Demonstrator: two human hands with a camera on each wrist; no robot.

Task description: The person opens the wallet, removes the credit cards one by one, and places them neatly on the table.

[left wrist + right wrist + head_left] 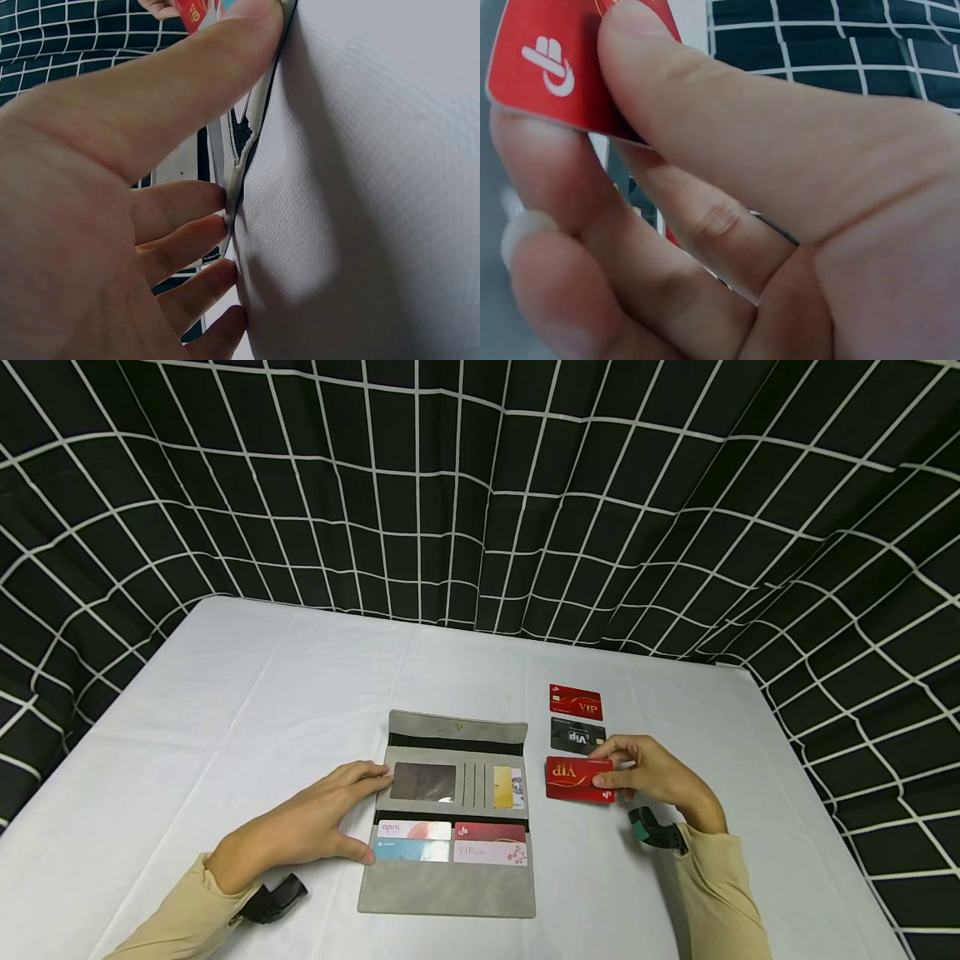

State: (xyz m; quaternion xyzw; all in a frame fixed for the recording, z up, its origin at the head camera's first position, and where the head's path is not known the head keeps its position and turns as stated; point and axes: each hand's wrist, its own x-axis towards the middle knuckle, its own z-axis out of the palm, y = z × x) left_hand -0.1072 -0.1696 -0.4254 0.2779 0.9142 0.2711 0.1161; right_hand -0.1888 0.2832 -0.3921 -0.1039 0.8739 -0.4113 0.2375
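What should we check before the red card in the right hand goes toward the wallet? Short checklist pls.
1. Right hand pinches the red VIP card between thumb and fingers: ok.
2. Left hand rests on the wallet left edge, steadying it: ok.
3. Wallet lies open and flat on the table: ok.
4. A free slot for the card: cannot tell.
5. Black VIP card and second red card lie apart from the wallet: ok.

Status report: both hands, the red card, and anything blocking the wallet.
Left hand flat on open grey wallet. Right hand pinching red VIP card beside it. Nothing between card and wallet.
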